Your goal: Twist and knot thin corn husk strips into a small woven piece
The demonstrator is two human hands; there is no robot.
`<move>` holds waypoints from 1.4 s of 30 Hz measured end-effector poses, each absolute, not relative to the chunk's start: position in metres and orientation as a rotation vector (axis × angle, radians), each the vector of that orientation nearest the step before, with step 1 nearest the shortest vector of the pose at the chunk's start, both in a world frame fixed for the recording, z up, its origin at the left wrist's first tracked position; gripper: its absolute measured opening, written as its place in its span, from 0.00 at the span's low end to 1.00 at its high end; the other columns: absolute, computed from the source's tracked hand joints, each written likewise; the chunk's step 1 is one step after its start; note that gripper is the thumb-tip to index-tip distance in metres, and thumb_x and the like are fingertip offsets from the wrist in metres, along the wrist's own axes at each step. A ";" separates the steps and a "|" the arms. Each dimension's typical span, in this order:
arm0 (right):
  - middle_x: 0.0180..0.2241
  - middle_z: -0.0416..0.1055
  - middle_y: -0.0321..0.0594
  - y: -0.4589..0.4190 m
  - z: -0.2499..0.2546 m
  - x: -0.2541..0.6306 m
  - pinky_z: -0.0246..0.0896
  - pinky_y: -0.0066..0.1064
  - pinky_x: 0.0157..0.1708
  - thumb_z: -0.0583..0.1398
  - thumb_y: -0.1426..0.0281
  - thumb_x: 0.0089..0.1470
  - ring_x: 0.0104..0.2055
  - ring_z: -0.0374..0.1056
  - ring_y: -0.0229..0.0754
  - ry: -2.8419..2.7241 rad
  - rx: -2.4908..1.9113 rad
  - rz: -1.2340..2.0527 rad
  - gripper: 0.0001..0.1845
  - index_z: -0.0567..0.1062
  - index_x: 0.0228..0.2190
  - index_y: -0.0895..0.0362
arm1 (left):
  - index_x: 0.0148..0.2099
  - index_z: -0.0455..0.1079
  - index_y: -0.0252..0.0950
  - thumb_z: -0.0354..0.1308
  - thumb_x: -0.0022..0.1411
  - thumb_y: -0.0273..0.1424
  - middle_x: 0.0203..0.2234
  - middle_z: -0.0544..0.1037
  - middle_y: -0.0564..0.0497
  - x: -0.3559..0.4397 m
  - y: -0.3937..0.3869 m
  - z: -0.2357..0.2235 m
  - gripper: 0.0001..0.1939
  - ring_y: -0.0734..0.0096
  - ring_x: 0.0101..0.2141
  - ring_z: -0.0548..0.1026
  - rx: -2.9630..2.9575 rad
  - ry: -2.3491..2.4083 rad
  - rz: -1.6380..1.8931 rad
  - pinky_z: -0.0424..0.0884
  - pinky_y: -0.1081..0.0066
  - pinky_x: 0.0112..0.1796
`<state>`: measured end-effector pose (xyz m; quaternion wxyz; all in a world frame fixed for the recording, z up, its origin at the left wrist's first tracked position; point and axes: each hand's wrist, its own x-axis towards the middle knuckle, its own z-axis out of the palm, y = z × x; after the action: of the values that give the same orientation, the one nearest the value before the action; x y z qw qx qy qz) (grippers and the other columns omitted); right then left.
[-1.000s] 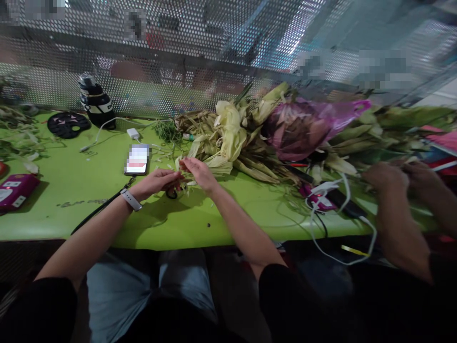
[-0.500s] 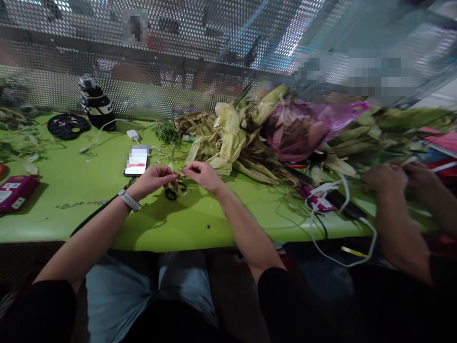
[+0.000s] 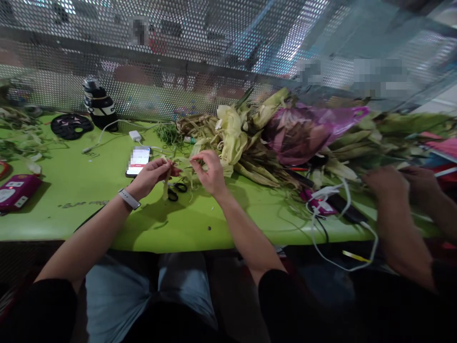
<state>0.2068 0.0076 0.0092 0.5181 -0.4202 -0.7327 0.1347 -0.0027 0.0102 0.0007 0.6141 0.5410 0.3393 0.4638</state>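
My left hand (image 3: 156, 173), with a pale watch band at the wrist, pinches a thin pale-green corn husk strip (image 3: 166, 185) that hangs below the fingers. My right hand (image 3: 211, 175) is just to the right, its thumb and forefinger closed at the end of a light strand stretching toward my left hand; whether this is the same strip I cannot tell. Black-handled scissors (image 3: 173, 195) lie on the table under and between both hands. Behind my left hand lies a lit phone (image 3: 138, 161). Dry corn husks (image 3: 232, 136) are heaped beyond my right hand.
On the green table (image 3: 185, 233) stand a black bottle (image 3: 102, 107) and a purple power box (image 3: 19, 190). A pink plastic bag (image 3: 293, 138) sits among husks. White cable (image 3: 374, 238) loops over the front edge at right, near a co-worker's hands (image 3: 387, 183).
My hands have drawn apart, the right one moving right and turning more upright. The strip now dangles below my left hand, and the scissors show more fully.
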 end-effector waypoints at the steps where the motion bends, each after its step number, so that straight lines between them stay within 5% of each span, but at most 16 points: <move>1: 0.35 0.71 0.44 0.004 0.009 0.205 0.61 0.38 0.45 0.56 0.54 0.60 0.42 0.66 0.45 -1.730 -0.991 0.284 0.17 0.73 0.31 0.55 | 0.40 0.70 0.34 0.61 0.61 0.37 0.34 0.82 0.46 -0.003 0.011 0.001 0.11 0.69 0.36 0.80 1.170 0.757 1.130 0.73 0.66 0.44; 4: 0.30 0.70 0.41 -0.006 0.004 0.194 0.63 0.35 0.36 0.54 0.54 0.61 0.32 0.65 0.40 -1.819 -0.988 0.430 0.19 0.72 0.29 0.55 | 0.41 0.69 0.34 0.60 0.62 0.34 0.35 0.82 0.46 -0.002 0.013 0.002 0.09 0.68 0.40 0.80 1.076 0.736 1.240 0.71 0.65 0.49; 11: 0.40 0.75 0.45 -0.009 -0.019 0.164 0.67 0.35 0.40 0.63 0.49 0.50 0.40 0.72 0.42 -1.825 -0.980 1.060 0.26 0.71 0.41 0.56 | 0.39 0.70 0.35 0.65 0.57 0.34 0.35 0.80 0.49 0.001 0.010 0.003 0.11 0.71 0.41 0.79 1.084 0.738 1.321 0.71 0.71 0.44; 16: 0.21 0.64 0.35 -0.017 -0.006 0.179 0.60 0.32 0.28 0.57 0.51 0.57 0.24 0.60 0.36 -1.722 -1.009 0.685 0.22 0.66 0.22 0.55 | 0.31 0.68 0.34 0.65 0.58 0.38 0.22 0.73 0.55 -0.004 0.009 0.008 0.13 0.79 0.24 0.71 1.318 0.835 1.328 0.68 0.76 0.29; 20: 0.28 0.69 0.40 -0.015 0.010 0.196 0.63 0.34 0.36 0.55 0.52 0.59 0.33 0.65 0.41 -1.593 -0.995 0.472 0.20 0.71 0.27 0.55 | 0.30 0.70 0.34 0.64 0.58 0.39 0.18 0.69 0.55 -0.011 0.008 0.013 0.13 0.80 0.20 0.65 1.530 0.813 1.083 0.63 0.76 0.23; 23: 0.38 0.73 0.42 -0.009 0.013 0.197 0.63 0.36 0.46 0.54 0.50 0.59 0.44 0.68 0.43 -1.698 -0.920 0.700 0.21 0.75 0.33 0.54 | 0.33 0.72 0.34 0.63 0.59 0.40 0.18 0.68 0.55 -0.014 0.008 0.013 0.14 0.80 0.19 0.63 1.566 0.742 0.925 0.60 0.77 0.21; 30: 0.21 0.65 0.32 -0.004 0.004 0.189 0.58 0.28 0.25 0.64 0.46 0.47 0.23 0.61 0.33 -1.727 -0.867 1.234 0.25 0.71 0.26 0.56 | 0.30 0.71 0.34 0.62 0.61 0.41 0.17 0.67 0.55 -0.020 0.009 0.016 0.15 0.80 0.18 0.62 1.637 0.738 0.834 0.57 0.77 0.20; 34: 0.22 0.64 0.33 -0.001 0.003 0.190 0.58 0.28 0.26 0.62 0.49 0.50 0.24 0.60 0.34 -1.724 -0.910 1.143 0.22 0.70 0.25 0.56 | 0.31 0.72 0.33 0.62 0.60 0.41 0.17 0.70 0.54 -0.019 0.011 0.015 0.15 0.79 0.19 0.66 1.603 0.760 0.807 0.63 0.76 0.23; 39: 0.34 0.71 0.42 -0.006 0.003 0.189 0.63 0.35 0.41 0.57 0.56 0.58 0.39 0.66 0.42 -1.610 -0.975 0.429 0.15 0.72 0.31 0.55 | 0.34 0.72 0.33 0.66 0.56 0.39 0.28 0.79 0.49 -0.013 0.014 0.007 0.13 0.74 0.30 0.77 1.317 0.806 1.039 0.73 0.71 0.37; 42: 0.28 0.71 0.40 -0.014 0.001 0.183 0.61 0.34 0.34 0.55 0.58 0.61 0.30 0.65 0.40 -1.850 -0.947 0.480 0.16 0.72 0.27 0.55 | 0.36 0.72 0.33 0.70 0.52 0.36 0.31 0.80 0.49 -0.009 0.014 0.004 0.14 0.71 0.34 0.79 1.187 0.795 1.146 0.73 0.68 0.43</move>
<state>0.1832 -0.0143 0.0014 0.4835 -0.3886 -0.7593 0.1969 -0.0095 0.0142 0.0036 0.6093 0.5139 0.3443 0.4960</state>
